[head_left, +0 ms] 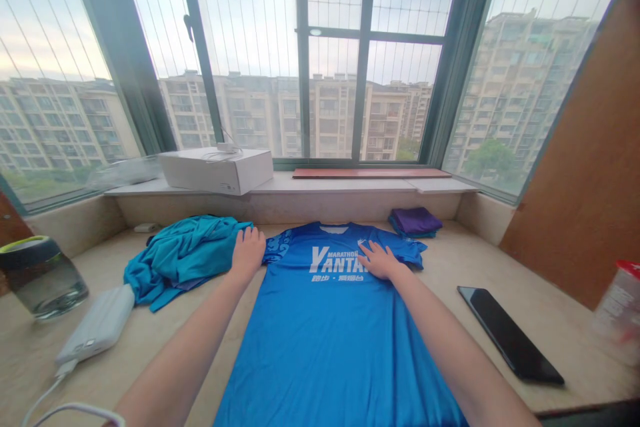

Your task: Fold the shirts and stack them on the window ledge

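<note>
A blue short-sleeved T-shirt (325, 340) with white "Marathon Yantai" lettering lies spread front side up, collar away from me. My right hand (381, 260) rests on its chest beside the lettering, palm down with fingers spread. My left hand (249, 252) is at the shirt's left sleeve, between it and a crumpled heap of teal clothes (187, 257). Its fingers point forward and look fairly straight, with nothing visibly held. Past the right sleeve sits a small folded stack of purple and teal clothing (416, 220).
On the left are a water bottle (43, 277) and a white power bank (97, 328) with a cable. A black phone (510, 333) and a plastic container (620, 310) lie on the right. A white box (215, 168) stands on the ledge (345, 184) below the windows.
</note>
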